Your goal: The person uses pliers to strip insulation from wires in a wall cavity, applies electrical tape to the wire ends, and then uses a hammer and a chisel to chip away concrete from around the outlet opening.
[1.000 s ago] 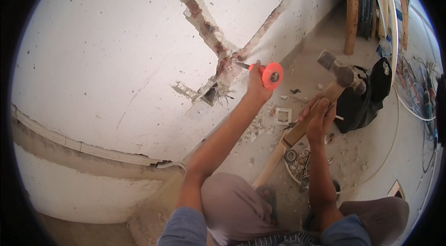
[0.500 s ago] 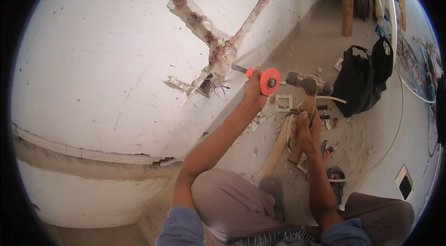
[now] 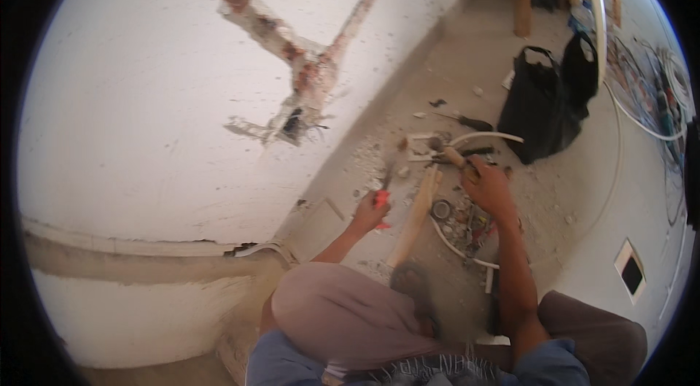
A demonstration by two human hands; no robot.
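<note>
My left hand [image 3: 370, 214] is wrapped round a chisel [image 3: 382, 198] with an orange-red hand guard. It is low over the rubble beside the wall, the chisel's dark blade pointing up and away from me. In my right hand [image 3: 487, 185] is a hammer [image 3: 456, 158], gripped by its wooden handle. The hammer's head is down near the floor by a white square frame [image 3: 418, 147], and its outline is partly blurred. On the white wall, broken-out grooves [image 3: 271, 25] meet above a rough hole [image 3: 293, 123] with wire ends poking out.
A black plastic bag [image 3: 536, 112] stands on the floor at the right, near a screwdriver [image 3: 475, 123]. Between my legs and the wall lie a wooden strip [image 3: 417, 219], a tape roll [image 3: 441, 209], white tubing [image 3: 456, 249] and plaster rubble [image 3: 367, 167]. Coiled cables [image 3: 660, 87] are at the far right.
My left hand has brought the chisel down from the wall to above the floor. My right hand has moved the hammer forward and lower. The view has shifted, uncovering the screwdriver.
</note>
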